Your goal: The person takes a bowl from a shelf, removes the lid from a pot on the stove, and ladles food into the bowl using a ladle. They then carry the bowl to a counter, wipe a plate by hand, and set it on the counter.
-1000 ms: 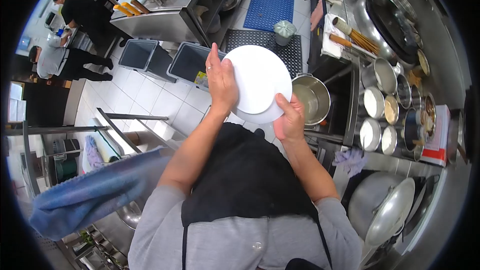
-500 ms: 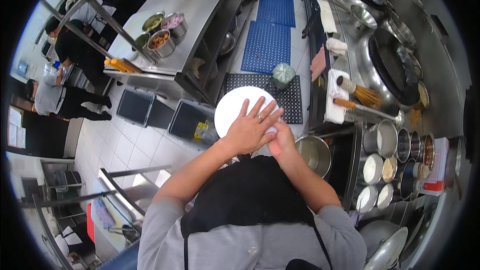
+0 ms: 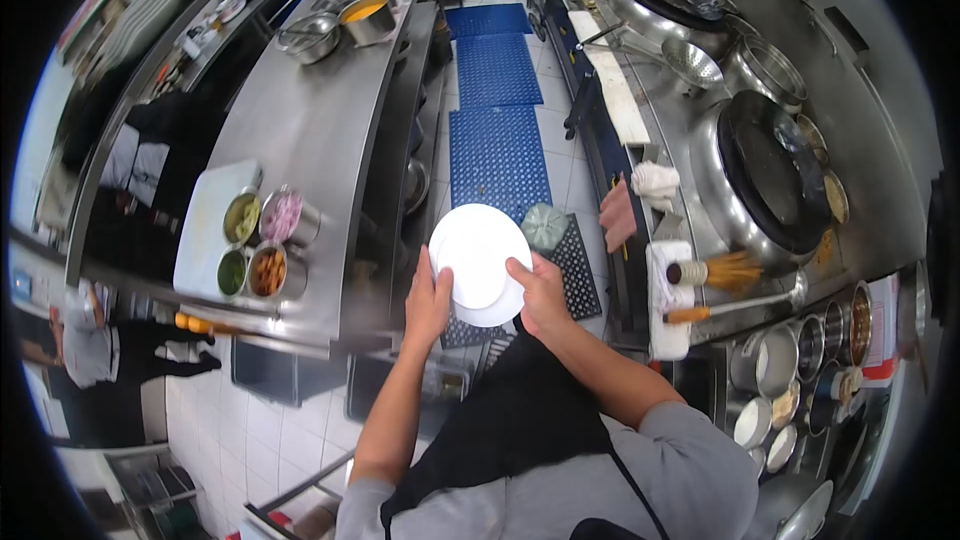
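Note:
Both my hands hold a round white plate (image 3: pixel 482 258) in front of my apron, its face turned up toward me. At the plate's left edge, my left hand (image 3: pixel 428 298) is closed on the rim, the thumb lying along it. My right hand (image 3: pixel 541 294) grips the opposite edge, with its thumb pressed on the upper face and its other fingers hidden underneath. The plate's surface looks bare.
A steel counter (image 3: pixel 300 120) on the left carries metal containers of chopped food (image 3: pixel 268 270). Right is the cooking line with a large wok (image 3: pixel 775 175). A tied plastic bag (image 3: pixel 545 228) lies near the mats (image 3: pixel 497 155). Another person (image 3: pixel 95 340) stands far left.
My left hand has slid from lying spread across the plate to gripping its left edge. My right hand now holds the right edge. My view has turned, showing more of the left counter.

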### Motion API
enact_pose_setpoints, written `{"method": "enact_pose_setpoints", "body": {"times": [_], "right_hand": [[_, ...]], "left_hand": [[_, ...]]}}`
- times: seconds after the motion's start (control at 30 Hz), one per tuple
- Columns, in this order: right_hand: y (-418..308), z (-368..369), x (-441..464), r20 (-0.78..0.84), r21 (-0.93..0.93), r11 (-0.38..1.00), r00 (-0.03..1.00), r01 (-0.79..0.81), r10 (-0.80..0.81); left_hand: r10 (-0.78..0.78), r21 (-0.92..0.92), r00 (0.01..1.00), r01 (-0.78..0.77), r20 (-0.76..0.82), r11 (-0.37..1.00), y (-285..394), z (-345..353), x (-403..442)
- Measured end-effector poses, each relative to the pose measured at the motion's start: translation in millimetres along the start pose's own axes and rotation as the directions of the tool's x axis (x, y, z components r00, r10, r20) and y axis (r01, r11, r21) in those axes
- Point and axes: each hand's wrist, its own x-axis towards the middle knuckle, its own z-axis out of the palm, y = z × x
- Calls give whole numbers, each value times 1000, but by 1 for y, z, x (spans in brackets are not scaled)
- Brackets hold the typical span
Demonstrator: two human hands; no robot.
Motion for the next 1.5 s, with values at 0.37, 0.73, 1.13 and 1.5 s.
{"method": "enact_pose_setpoints", "body": {"times": [0.37,0.73,1.13,1.5], "right_hand": [[-42,-8,220,746,-655,45,656,754,-117],[-98,16,436,552,-825,-137,834,548,14],[-91,5,656,-248,-362,909,961,-209,123],[-77,-5,849,-355,-344,924,934,-165,35]], "left_hand": [[-396,-852,855,454,335,260,62,54,226],[-319,-950,931,246,176,195,93,26,386],[-408,-809,858,465,312,360,43,74,672],[-457,-745,797,569,395,348,35,118,830]]}}
